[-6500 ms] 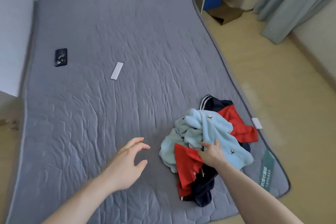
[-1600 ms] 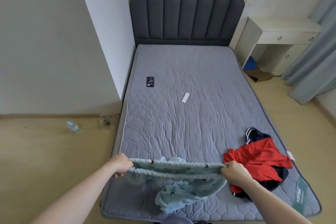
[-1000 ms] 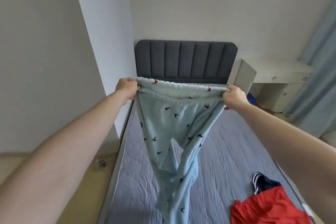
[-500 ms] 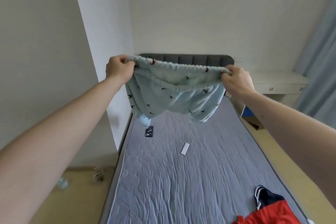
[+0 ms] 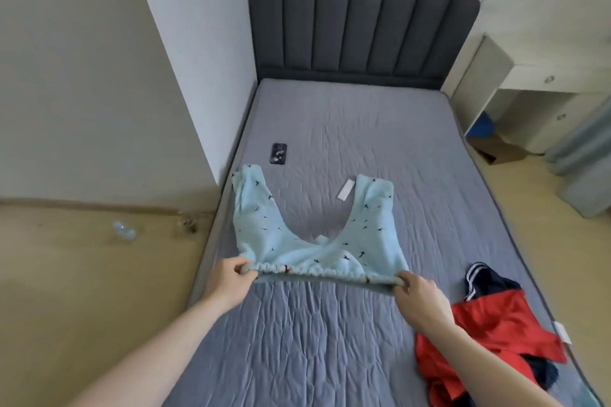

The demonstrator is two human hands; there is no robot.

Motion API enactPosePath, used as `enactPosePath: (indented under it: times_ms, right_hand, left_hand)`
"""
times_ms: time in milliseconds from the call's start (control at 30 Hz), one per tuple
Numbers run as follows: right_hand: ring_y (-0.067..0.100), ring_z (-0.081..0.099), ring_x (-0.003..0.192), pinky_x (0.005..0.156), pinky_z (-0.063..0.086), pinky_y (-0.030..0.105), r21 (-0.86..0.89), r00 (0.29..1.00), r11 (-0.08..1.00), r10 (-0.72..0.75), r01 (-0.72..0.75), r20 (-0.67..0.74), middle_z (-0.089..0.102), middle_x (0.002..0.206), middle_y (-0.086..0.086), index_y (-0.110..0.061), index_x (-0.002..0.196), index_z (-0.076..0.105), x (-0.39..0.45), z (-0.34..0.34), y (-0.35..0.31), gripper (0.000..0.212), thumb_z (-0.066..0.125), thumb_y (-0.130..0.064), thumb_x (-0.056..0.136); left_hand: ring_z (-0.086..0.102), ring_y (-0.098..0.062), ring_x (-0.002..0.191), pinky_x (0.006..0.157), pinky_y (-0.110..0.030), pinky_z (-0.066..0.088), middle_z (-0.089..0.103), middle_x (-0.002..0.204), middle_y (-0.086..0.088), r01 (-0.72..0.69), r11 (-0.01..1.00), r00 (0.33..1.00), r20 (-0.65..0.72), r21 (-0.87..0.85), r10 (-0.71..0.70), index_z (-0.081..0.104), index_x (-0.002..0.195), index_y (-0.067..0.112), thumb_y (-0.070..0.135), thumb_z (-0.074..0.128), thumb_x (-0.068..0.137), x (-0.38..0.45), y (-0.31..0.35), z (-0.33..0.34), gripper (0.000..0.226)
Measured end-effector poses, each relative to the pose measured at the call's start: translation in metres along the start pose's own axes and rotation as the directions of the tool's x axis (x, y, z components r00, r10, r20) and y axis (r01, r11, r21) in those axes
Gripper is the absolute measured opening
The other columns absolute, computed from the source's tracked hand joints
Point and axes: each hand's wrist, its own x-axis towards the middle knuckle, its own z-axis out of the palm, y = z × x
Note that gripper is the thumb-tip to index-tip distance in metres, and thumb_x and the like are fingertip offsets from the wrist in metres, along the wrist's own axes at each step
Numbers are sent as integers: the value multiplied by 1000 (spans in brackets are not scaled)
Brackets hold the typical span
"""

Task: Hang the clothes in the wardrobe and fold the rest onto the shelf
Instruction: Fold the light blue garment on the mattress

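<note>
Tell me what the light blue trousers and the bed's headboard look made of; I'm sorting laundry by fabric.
Light blue trousers: seemingly soft fleece or plush knit, matte and fuzzy, with a gathered elastic waistband.
Headboard: apparently padded dark grey upholstery, fabric or faux leather, with vertical channels.

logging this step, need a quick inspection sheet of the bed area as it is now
surface: grey quilted mattress, wrinkled.
job's things: light blue trousers spread flat, legs splayed toward the headboard; red and navy clothes heaped at the right edge.
clutter: phone and a white strip lying beyond the trouser legs.
grippers: left hand and right hand each grip one end of the waistband.
cables: nothing seen.
surroundings: white desk right of the headboard, cardboard box on the floor by it, curtain far right, bottle on the floor left of the bed.
</note>
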Motion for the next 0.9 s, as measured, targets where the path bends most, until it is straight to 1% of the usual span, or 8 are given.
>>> enactPosePath:
  times_ms: [67,200,300,500,633,767,833,900]
  right_hand:
    - [30,64,85,69,51,37,-39,995,999,27,-24,93,71,91,1,-25,96,64,-10,59,23,15,50,-28,89]
    - [25,66,105,78,49,33,-103,948,992,106,-79,300,71,112,-4,-31,110,64,-43,171,71,25,51,-32,88]
    - [21,62,117,86,48,31,-131,889,982,178,-135,422,64,127,-4,-34,125,60,-66,245,105,38,52,-27,89]
    - [18,62,107,81,50,30,-187,795,967,250,-174,553,62,122,-6,-32,120,59,-88,338,147,33,51,-25,89]
    - [19,60,116,84,48,30,-207,746,962,268,-177,609,58,131,-7,-32,137,52,-97,389,168,47,47,-25,91]
    - [26,47,128,95,47,34,-266,672,940,339,-214,658,41,137,0,-32,142,49,-93,421,179,53,51,-25,90]
    - [27,39,128,98,46,34,-254,721,938,344,-236,601,35,133,2,-28,135,56,-87,431,179,47,54,-25,88]
    - [25,37,125,96,45,33,-198,801,952,303,-233,517,34,134,1,-25,132,58,-78,439,179,46,57,-20,86]
  left_hand:
    - [48,-10,59,52,-25,30,55,59,8,97,991,994,43,96,-102,64,65,18,15,69,82,-10,-54,36,18]
    - [43,-14,61,53,-28,25,53,63,2,231,955,954,150,186,-260,63,70,8,14,67,84,-41,-161,104,16]
    - [42,-13,57,54,-29,26,51,59,6,314,918,911,194,242,-363,52,64,17,15,66,84,-64,-235,154,25]
    - [54,-11,53,47,-27,35,62,62,9,417,834,853,162,361,-497,55,66,24,31,68,79,-83,-325,210,20]
    - [63,-9,69,60,-30,51,68,81,15,433,792,796,229,432,-560,64,84,32,32,68,80,-83,-367,245,6]
    - [61,-13,91,70,-27,44,63,104,10,516,796,735,313,315,-601,63,103,33,41,75,79,-69,-388,271,28]
    - [61,-14,89,68,-28,42,63,100,6,592,787,753,229,172,-617,63,94,25,45,77,81,-59,-390,282,27]
    - [62,-14,84,63,-26,41,64,91,5,631,774,772,56,45,-633,57,90,21,40,81,79,-47,-388,292,32]
